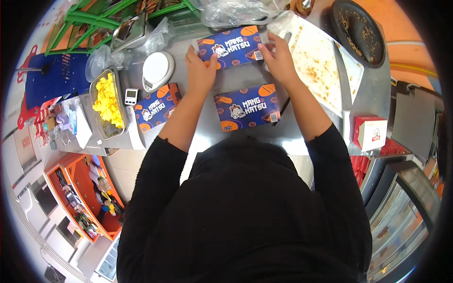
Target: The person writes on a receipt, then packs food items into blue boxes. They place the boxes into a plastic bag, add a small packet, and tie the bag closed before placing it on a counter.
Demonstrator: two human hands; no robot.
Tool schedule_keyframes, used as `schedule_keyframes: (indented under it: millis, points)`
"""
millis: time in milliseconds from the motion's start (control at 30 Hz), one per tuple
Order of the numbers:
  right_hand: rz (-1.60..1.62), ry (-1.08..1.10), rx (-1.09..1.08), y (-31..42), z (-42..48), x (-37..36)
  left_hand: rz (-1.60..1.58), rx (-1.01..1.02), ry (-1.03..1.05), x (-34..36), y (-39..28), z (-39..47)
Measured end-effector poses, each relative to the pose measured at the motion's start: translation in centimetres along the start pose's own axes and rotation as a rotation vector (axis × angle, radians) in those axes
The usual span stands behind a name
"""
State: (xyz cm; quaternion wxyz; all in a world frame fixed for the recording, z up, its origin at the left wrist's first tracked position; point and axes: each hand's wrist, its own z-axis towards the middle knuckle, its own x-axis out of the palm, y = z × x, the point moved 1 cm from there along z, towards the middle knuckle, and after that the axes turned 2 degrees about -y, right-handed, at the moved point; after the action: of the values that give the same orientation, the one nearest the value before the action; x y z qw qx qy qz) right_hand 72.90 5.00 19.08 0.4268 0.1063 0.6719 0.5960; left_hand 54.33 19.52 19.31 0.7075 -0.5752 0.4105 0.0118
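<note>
Both hands are at the short ends of a blue printed cardboard food box on the steel worktop. My left hand touches its left end, thumb on the lower left corner. At the opposite end, my right hand has its thumb by the corner and its fingers curled beyond the edge. Nearer my body lies a second blue box, its lid closed. A third blue box with an orange side is to the left, partly behind my left forearm.
Left are a white kitchen scale, a digital timer and a clear container of yellow food. Right are a crumb-strewn white cutting board, a long knife, a dark round pan and a red-and-white box.
</note>
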Motion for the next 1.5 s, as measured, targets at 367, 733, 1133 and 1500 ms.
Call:
schedule_keyframes:
  millis: [367, 733, 1133, 1500]
  points:
    - [-0.25, 0.207, 0.385, 0.8, 1.2, 4.3, 0.289, -0.338, 0.092, -1.8, 1.6, -1.9]
    - [0.361, 0.237, 0.503, 7.0, -6.4, -2.5, -0.259, -0.387, 0.161, -6.9, -4.9, -9.4]
    - [0.048, 0.14, 0.462, 3.6, -15.6, -4.1, 0.052, -0.235, 0.371, -6.2, -3.8, -17.1]
    - [0.338, 0.362, -0.005, 19.0, -17.9, 10.6, 0.696, -0.625, 0.475, -24.9, 10.6, -17.6]
